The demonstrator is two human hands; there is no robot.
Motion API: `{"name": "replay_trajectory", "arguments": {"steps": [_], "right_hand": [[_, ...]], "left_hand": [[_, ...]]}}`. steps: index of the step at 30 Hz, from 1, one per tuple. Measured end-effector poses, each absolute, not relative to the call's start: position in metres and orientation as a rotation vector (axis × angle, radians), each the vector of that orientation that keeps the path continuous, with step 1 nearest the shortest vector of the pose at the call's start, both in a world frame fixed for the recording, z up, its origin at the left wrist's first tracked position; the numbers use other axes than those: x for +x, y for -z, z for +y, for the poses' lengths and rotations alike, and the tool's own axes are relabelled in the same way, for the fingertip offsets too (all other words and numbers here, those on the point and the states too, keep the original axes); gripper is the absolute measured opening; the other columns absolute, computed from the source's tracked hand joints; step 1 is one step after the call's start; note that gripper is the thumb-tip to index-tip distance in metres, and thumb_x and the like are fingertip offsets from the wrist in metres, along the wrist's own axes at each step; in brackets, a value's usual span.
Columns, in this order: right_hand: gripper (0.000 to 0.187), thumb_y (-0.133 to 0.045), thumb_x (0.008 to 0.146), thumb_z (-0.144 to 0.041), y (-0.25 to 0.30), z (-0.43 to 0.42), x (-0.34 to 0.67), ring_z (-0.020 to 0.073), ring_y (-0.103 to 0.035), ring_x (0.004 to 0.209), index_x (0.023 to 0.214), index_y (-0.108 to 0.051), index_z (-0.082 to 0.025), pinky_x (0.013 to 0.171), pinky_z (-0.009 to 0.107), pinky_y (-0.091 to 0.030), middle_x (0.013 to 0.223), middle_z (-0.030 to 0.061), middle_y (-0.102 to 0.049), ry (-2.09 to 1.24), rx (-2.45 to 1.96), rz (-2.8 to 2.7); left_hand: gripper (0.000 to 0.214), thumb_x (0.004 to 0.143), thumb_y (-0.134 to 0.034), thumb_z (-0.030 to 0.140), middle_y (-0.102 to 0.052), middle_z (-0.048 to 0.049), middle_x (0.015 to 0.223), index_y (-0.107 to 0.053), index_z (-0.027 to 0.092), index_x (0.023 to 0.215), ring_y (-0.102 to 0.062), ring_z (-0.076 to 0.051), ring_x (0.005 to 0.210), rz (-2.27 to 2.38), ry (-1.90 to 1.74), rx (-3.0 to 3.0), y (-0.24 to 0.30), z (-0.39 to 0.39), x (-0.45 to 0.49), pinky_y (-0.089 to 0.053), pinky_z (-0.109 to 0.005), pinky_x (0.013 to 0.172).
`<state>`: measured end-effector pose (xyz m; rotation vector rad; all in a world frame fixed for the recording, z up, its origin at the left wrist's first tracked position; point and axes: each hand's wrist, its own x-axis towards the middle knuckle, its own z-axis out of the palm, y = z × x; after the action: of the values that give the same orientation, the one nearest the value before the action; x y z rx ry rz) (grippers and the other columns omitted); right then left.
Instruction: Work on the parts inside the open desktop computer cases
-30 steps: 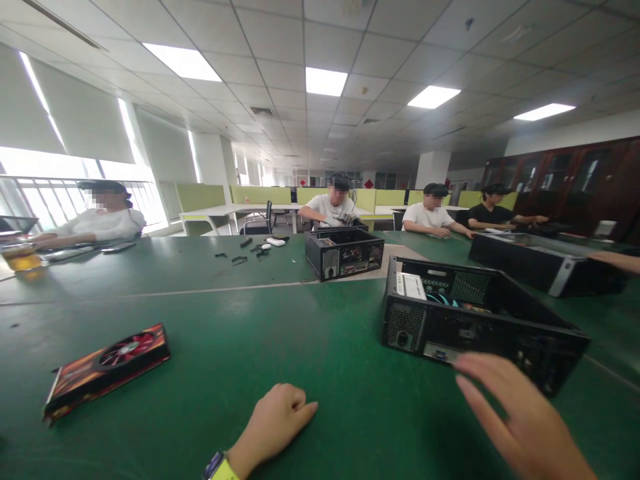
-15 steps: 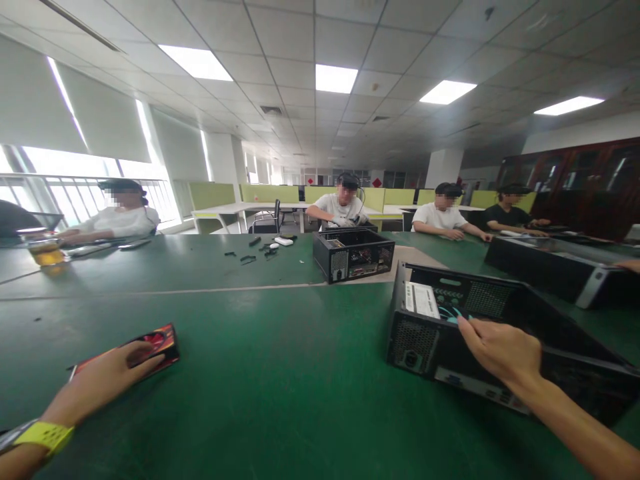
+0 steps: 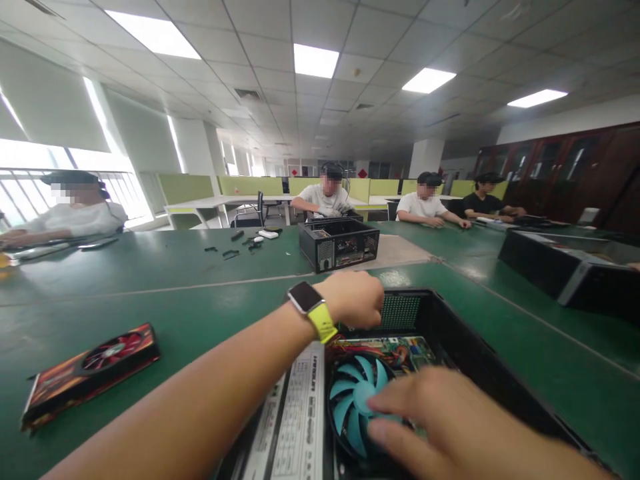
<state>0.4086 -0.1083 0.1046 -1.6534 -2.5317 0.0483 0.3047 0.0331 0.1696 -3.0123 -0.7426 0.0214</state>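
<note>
Computer case [image 3: 463, 333], open-topped, lies on the green table [image 3: 215, 307] at five o'clock in my head view, its near end cut off by the lower edge. Left hand [image 3: 355, 298], with a watch [image 3: 306, 298] at the wrist, is at twelve o'clock of the turquoise fan [image 3: 361, 397], beside the perforated panel [image 3: 400, 312]; its fingers are curled in, and from my remote seat I cannot tell whether they grip anything. Right hand [image 3: 440, 413], blurred, is at the fan's three o'clock, thumb and forefinger parted with nothing visible between them; contact with the fan I cannot confirm.

Handling assessment: I rate the shell stiff and fairly heavy, with much of the weight probably in the labelled power supply [image 3: 303, 413] at the fan's nine o'clock. Painted walls may prove slightly slick, the thin rim sharp. I judge the fan blades brittle and the circuit board [image 3: 420, 347], at two o'clock, easily damaged. I would approve a hold on opposite outer walls, palms flat. Graphics card [image 3: 95, 373], at eight o'clock, lies well apart; I would take it by its long edges
</note>
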Motion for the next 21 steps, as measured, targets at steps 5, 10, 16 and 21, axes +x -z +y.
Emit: {"name": "replay_trajectory", "arguments": {"steps": [5,10,16,21], "right_hand": [[0.024,-0.064,0.071,-0.036,-0.132,-0.023,0.444,0.0205,-0.064,0.073,0.089,-0.072,-0.022,0.057,0.025,-0.041,0.082,0.0042,-0.07,-0.12,-2.063,-2.819],[0.04,-0.074,0.058,-0.039,-0.084,0.016,0.453,0.02,-0.065,0.077,0.095,-0.072,-0.023,0.06,0.024,-0.045,0.085,0.0026,-0.07,-0.328,-2.241,-2.892],[0.039,-0.07,0.061,-0.037,-0.087,0.022,0.464,0.0273,-0.065,0.084,0.097,-0.07,-0.022,0.067,0.033,-0.049,0.091,0.0084,-0.069,0.059,-2.074,-2.761],[0.028,-0.058,0.076,-0.023,-0.084,0.024,0.459,0.0276,-0.063,0.091,0.101,-0.066,-0.014,0.075,0.036,-0.048,0.096,0.0154,-0.067,0.381,-2.079,-2.504]], "left_hand": [[0.036,0.055,-0.069,0.006,-0.07,-0.0003,0.072,-0.073,0.02,0.088,-0.056,-0.015,0.062,-0.618,-0.857,-3.105,-0.118,0.044,0.338,-0.044,-0.025,0.057],[0.039,0.058,-0.061,0.003,-0.07,0.0013,0.072,-0.073,0.025,0.087,-0.057,-0.015,0.063,-0.63,-0.661,-3.194,-0.085,0.06,0.334,-0.043,-0.025,0.058],[0.035,0.069,-0.059,0.012,-0.07,0.0012,0.084,-0.069,0.023,0.1,-0.059,-0.015,0.071,-0.489,-0.529,-3.468,-0.102,0.079,0.319,-0.044,-0.024,0.064],[0.031,0.071,-0.055,0.006,-0.072,0.0022,0.081,-0.073,0.023,0.09,-0.061,-0.013,0.066,-0.577,-1.12,-3.348,-0.094,0.06,0.335,-0.046,-0.022,0.06]]}}
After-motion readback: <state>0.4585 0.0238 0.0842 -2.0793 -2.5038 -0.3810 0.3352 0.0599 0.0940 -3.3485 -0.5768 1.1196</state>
